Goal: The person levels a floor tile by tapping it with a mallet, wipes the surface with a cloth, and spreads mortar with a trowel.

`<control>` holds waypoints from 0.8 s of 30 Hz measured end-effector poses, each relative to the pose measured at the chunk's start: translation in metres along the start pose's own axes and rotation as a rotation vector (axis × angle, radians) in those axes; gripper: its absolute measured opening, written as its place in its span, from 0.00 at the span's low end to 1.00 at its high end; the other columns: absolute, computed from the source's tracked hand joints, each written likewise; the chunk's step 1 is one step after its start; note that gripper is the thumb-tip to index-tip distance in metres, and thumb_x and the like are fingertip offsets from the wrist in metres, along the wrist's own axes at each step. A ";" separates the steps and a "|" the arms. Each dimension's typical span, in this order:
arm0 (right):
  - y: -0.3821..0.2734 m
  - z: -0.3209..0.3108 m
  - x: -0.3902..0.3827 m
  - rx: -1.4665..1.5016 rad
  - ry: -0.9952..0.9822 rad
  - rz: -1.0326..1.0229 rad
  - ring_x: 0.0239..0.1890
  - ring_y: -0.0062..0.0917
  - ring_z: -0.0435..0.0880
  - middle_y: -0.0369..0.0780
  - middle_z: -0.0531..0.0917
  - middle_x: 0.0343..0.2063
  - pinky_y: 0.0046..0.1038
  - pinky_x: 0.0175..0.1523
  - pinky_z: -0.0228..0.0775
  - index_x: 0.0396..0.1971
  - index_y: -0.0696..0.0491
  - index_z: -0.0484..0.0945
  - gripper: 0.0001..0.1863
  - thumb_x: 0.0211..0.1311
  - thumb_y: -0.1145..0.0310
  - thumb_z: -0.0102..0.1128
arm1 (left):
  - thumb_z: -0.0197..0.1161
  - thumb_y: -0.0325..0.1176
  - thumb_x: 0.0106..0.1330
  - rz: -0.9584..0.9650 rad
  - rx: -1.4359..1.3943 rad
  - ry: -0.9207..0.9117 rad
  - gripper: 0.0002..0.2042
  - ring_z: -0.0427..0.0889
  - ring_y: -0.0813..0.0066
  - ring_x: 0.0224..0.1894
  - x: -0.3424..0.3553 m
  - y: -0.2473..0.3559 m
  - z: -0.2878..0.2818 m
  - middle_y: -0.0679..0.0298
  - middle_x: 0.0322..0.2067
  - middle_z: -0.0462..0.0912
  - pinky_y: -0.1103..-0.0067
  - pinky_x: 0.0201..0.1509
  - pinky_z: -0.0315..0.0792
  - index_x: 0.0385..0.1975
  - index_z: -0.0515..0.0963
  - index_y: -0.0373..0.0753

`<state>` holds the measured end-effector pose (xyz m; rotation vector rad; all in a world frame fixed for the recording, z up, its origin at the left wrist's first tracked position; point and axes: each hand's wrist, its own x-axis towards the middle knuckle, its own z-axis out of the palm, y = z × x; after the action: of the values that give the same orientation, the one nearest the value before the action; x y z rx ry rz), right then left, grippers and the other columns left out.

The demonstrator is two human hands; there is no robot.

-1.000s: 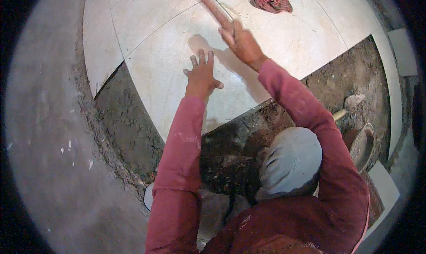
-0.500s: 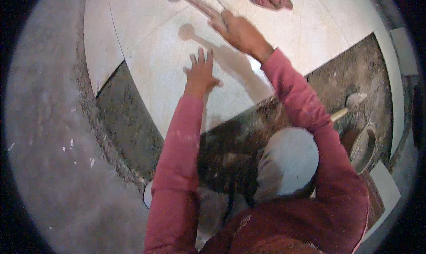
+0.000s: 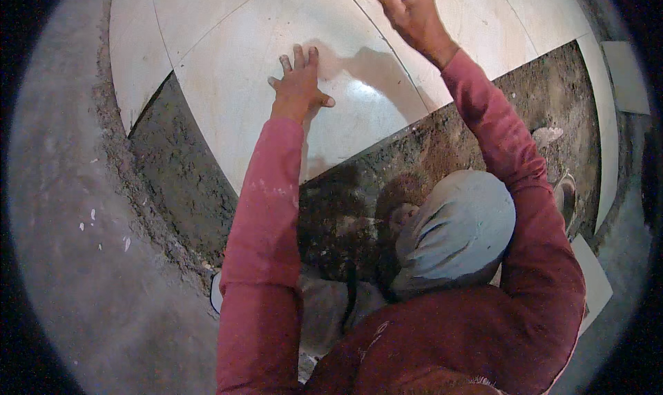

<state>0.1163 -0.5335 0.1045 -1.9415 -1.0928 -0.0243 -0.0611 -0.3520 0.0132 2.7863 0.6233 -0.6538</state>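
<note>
My left hand (image 3: 298, 91) lies on a large cream floor tile (image 3: 235, 112), fingers spread and palm down. At the top edge my right hand (image 3: 418, 22) is raised, its fingers closed round the handle of a mallet. Only a bit of that handle shows; the mallet's head is out of the picture. The hand's shadow falls across the tile between my two arms. Dark mortar (image 3: 345, 222) lies along the tile's near edge, and more of it lies to the left.
My grey-clad knee (image 3: 459, 222) is bent over the mortar. On the right are a round pan (image 3: 568, 198) partly behind my sleeve, a pale lump (image 3: 548, 136), a long tile strip (image 3: 606, 119) and a loose tile piece (image 3: 592, 277). Rough concrete floor (image 3: 62, 257) runs along the left.
My right hand has moved up and right, carrying the mallet's head out of view. My left hand stays spread on the tile. The view has shifted somewhat.
</note>
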 end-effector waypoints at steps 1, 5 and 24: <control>0.030 0.009 -0.022 -0.072 -0.020 0.019 0.38 0.54 0.87 0.58 0.84 0.30 0.49 0.43 0.76 0.46 0.60 0.74 0.26 0.77 0.47 0.54 | 0.85 0.53 0.43 0.017 -0.008 0.001 0.67 0.41 0.41 0.82 0.004 0.009 -0.001 0.56 0.82 0.36 0.30 0.71 0.53 0.82 0.42 0.54; 0.103 0.016 -0.044 -0.390 -0.246 0.089 0.38 0.56 0.87 0.58 0.86 0.33 0.52 0.45 0.77 0.47 0.59 0.74 0.29 0.76 0.42 0.51 | 0.86 0.52 0.43 0.012 -0.041 -0.038 0.67 0.40 0.42 0.82 0.012 0.018 0.003 0.57 0.82 0.35 0.30 0.72 0.51 0.82 0.42 0.55; -0.021 -0.018 -0.020 -0.095 0.008 -0.215 0.32 0.56 0.85 0.55 0.84 0.28 0.49 0.36 0.76 0.47 0.56 0.70 0.24 0.75 0.47 0.57 | 0.85 0.51 0.44 0.021 -0.017 0.015 0.66 0.41 0.39 0.81 0.005 -0.006 0.013 0.54 0.82 0.37 0.29 0.71 0.52 0.81 0.43 0.51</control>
<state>0.0967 -0.5547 0.1216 -1.8969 -1.3117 -0.2045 -0.0647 -0.3484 -0.0010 2.7803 0.5991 -0.6212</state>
